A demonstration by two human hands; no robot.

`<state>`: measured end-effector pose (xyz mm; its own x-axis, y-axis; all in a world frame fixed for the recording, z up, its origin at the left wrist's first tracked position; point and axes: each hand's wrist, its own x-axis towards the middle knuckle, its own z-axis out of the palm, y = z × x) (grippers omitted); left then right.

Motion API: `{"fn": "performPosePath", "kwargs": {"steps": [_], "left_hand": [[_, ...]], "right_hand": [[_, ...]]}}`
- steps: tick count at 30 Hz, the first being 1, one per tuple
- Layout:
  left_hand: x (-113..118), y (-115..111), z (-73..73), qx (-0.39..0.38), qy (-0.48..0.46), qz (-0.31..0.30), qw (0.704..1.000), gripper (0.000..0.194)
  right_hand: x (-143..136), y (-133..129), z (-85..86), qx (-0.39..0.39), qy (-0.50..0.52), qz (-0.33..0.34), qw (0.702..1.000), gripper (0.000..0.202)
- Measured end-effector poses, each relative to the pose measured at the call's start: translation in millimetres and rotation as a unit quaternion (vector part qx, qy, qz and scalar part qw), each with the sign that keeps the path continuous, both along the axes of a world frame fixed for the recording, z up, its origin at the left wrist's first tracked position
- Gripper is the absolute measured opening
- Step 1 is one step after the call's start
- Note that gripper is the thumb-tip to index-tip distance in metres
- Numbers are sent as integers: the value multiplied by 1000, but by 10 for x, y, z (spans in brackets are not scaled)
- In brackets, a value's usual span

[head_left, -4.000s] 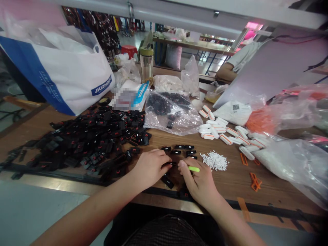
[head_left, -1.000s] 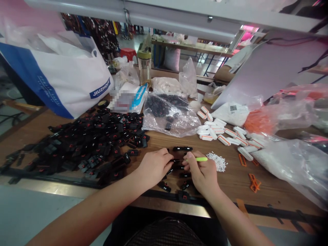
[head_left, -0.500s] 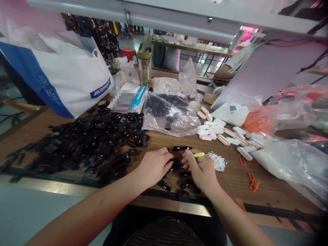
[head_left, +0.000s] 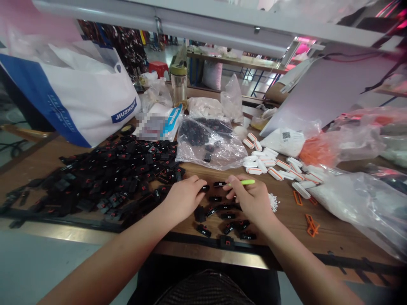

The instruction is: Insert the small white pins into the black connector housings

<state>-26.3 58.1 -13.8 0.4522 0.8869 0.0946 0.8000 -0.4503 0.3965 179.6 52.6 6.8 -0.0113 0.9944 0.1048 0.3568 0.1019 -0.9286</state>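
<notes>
My left hand (head_left: 186, 197) is closed at the fingertips on a small black plastic part (head_left: 205, 188), whose end pokes out past the fingers. In my right hand (head_left: 249, 197) is a slim pen-like tool with a yellow-green handle (head_left: 248, 182). Its dark tip points left, over or against another black part (head_left: 218, 184); contact is unclear. Several more black parts (head_left: 228, 216) with white dots lie on the wooden table just below the hands. A pile of tiny white pieces (head_left: 273, 202) is partly hidden behind my right hand.
Left of me spreads a large heap of black parts (head_left: 124, 169). A clear bag of black parts (head_left: 211, 144) lies ahead. White-and-orange pieces (head_left: 269, 162), loose orange frames (head_left: 312, 225) and plastic bags (head_left: 356, 207) occupy the right. A paper bag (head_left: 85, 97) and a bottle (head_left: 179, 84) stand behind.
My hands have drawn apart, the left one shifting left. The tool's tip has moved up from between the hands to the upper black part. More black parts below are now uncovered.
</notes>
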Motion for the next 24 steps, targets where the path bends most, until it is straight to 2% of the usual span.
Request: {"fn": "performPosePath", "kwargs": {"steps": [5, 12, 24], "left_hand": [[90, -16, -70, -22, -31, -8, 999, 16], [61, 4, -151, -36, -107, 22, 993, 11], [63, 10, -168, -29, -99, 22, 994, 8]], "right_hand": [[-131, 87, -77, 6, 28, 25, 999, 31], [-116, 56, -199, 4, 24, 27, 999, 38], [-114, 29, -221, 18, 6, 33, 999, 38]]}}
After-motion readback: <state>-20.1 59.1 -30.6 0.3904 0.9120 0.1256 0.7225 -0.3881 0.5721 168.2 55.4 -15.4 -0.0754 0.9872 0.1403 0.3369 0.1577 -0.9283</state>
